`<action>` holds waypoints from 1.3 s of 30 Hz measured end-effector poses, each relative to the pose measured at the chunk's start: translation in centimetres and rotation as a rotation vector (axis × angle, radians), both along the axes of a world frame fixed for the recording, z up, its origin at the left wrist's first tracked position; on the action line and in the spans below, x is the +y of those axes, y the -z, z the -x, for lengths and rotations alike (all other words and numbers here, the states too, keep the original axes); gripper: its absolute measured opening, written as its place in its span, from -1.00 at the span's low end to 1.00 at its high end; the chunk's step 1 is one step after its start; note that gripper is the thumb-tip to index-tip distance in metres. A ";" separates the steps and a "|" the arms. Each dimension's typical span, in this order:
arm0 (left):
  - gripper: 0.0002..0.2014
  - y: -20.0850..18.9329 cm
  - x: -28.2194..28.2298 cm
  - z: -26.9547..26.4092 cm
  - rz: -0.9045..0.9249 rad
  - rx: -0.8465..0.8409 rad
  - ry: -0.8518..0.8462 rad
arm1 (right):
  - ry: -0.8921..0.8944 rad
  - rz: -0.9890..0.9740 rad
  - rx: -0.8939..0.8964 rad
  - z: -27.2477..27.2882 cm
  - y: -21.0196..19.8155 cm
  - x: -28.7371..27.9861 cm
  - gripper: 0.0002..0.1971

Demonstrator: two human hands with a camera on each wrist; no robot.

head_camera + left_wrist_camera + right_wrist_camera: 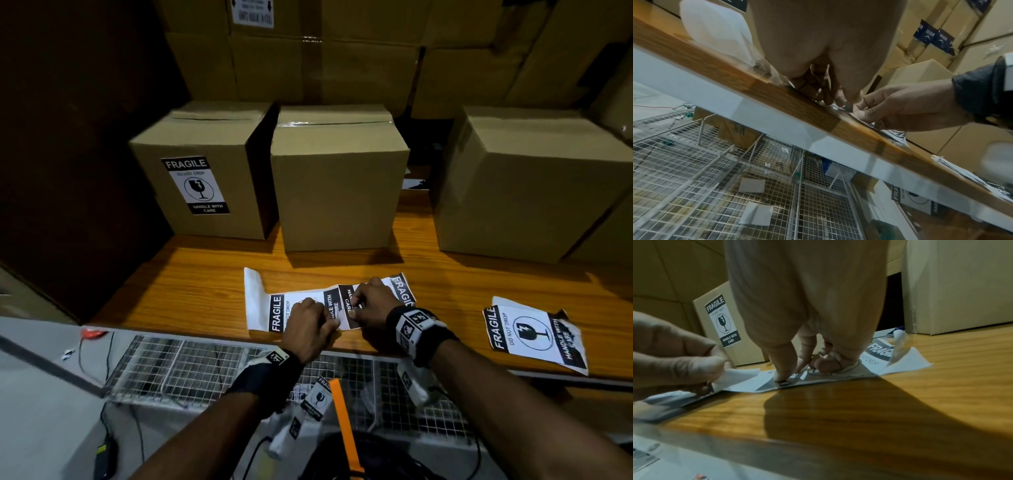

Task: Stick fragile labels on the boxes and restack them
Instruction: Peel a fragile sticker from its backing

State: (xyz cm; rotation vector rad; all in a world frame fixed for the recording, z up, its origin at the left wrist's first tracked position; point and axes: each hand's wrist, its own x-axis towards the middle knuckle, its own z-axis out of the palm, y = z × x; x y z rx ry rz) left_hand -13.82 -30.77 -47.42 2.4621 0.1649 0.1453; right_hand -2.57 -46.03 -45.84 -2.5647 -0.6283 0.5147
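The strip of fragile labels [329, 301] lies flat on the wooden table [205, 274], near its front edge and in front of the middle box [339, 192]. The left hand [308, 329] pinches a lifted white corner of the strip between thumb and fingers, plainly seen in the right wrist view, while the right hand [373, 305] presses its fingertips [782, 376] down on the strip just beside that corner, fingers bent and holding the paper against the table. Left of the middle box and just beside it stands the labelled box [202, 174], a fragile label [195, 186] stuck on its front face. Right of the middle box, well apart, stands a third box [527, 192] with a bare front. A loose label sheet [534, 337] lies on the table in front of that third box
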 end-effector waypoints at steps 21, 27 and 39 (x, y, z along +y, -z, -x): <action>-0.48 -1.8 2.5 -2.9 -0.288 0.196 0.405 | 0.040 -0.036 -0.015 0.1 0.1 -1.5 -0.87; -0.33 -3.6 1.8 -3.9 -0.585 0.272 0.588 | 0.066 -0.050 0.013 0.2 -0.4 -2.2 -0.86; -0.52 -2.8 2.1 -5.4 -0.611 0.147 0.613 | 0.109 -0.061 0.033 -0.1 0.0 -2.1 -0.83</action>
